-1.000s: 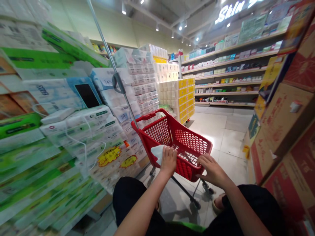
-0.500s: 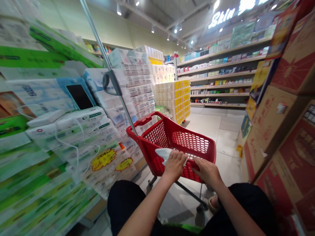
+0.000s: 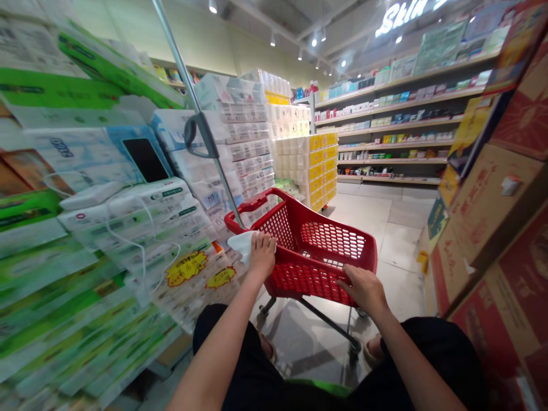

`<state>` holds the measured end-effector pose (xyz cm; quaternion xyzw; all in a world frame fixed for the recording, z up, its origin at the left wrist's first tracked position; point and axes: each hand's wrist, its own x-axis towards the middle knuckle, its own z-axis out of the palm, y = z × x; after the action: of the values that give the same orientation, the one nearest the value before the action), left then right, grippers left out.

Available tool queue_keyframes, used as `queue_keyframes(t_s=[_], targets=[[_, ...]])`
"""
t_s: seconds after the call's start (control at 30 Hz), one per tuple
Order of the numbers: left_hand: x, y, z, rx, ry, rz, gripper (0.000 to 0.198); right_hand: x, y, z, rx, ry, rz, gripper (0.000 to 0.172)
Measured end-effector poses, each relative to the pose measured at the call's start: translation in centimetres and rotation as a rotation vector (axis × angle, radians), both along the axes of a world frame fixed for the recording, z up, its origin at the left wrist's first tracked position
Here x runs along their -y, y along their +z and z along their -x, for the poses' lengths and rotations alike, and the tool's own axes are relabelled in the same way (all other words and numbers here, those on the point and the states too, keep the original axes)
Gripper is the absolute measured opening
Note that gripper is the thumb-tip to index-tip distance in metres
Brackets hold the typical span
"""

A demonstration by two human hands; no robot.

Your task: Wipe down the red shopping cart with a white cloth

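A red plastic shopping cart (image 3: 317,267) on a grey wheeled frame stands in front of my knees, its side turned to me. My left hand (image 3: 262,257) is closed over a white cloth or wipe (image 3: 240,244) at the cart's near rim, toward the handle end. The cloth's loose end hangs out to the left of my fingers. My right hand (image 3: 367,290) grips the same rim near the cart's right end, fingers over the top and thumb on the outside. A metal pole (image 3: 182,68) with a grey loop clip rises from the handle end.
Stacked tissue packs (image 3: 128,251) stand close on the left, with a phone (image 3: 146,160) and a white cable (image 3: 143,257) on them. Cardboard cartons (image 3: 492,205) line the right side. Stocked shelves (image 3: 398,125) and yellow-white roll packs (image 3: 323,171) stand farther back.
My left hand has slid left along the rim with the cloth, toward the handle end. The right hand stays at the rim's right part. The view has shifted slightly.
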<state>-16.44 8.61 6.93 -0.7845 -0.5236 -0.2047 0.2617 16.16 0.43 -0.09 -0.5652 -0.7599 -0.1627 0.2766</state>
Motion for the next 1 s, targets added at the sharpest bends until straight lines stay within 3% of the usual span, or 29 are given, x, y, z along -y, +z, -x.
queue_keyframes(t_s=[0.1, 0.23, 0.37, 0.43, 0.53, 0.8, 0.9, 1.0], targets=[[1.2, -2.4, -3.8, 0.065, 0.011, -0.034, 0.037, 0.4, 0.2, 0.9, -0.015, -0.011, 0.003, 0.018], [4.1, -5.6, -10.6, 0.098, -0.117, 0.017, 0.04, 0.8, 0.3, 2.0, -0.016, -0.032, 0.009, 0.015], [6.4, -6.6, -14.2, 0.09, -0.216, 0.022, 0.04, 0.8, 0.0, 2.5, -0.004, -0.027, -0.014, 0.011], [6.3, -6.2, -13.7, 0.034, -0.291, 0.04, 0.04, 0.8, -0.2, 2.6, 0.001, -0.028, -0.021, 0.012], [4.9, -5.1, -10.6, -0.064, -0.364, 0.073, 0.041, 0.8, -0.2, 2.7, 0.007, -0.036, -0.026, 0.016], [-0.1, -1.1, 1.2, -0.101, -0.052, 0.032, 0.045, 0.8, -0.1, 3.0, 0.004, -0.027, 0.008, 0.018], [-0.3, -0.8, 2.2, -0.062, 0.024, 0.016, 0.047, 1.1, -0.2, 3.4, 0.006, -0.028, 0.002, 0.017], [0.5, -2.1, -0.2, 0.03, 0.094, 0.005, 0.046, 1.3, -0.1, 3.8, 0.006, -0.028, -0.01, 0.017]])
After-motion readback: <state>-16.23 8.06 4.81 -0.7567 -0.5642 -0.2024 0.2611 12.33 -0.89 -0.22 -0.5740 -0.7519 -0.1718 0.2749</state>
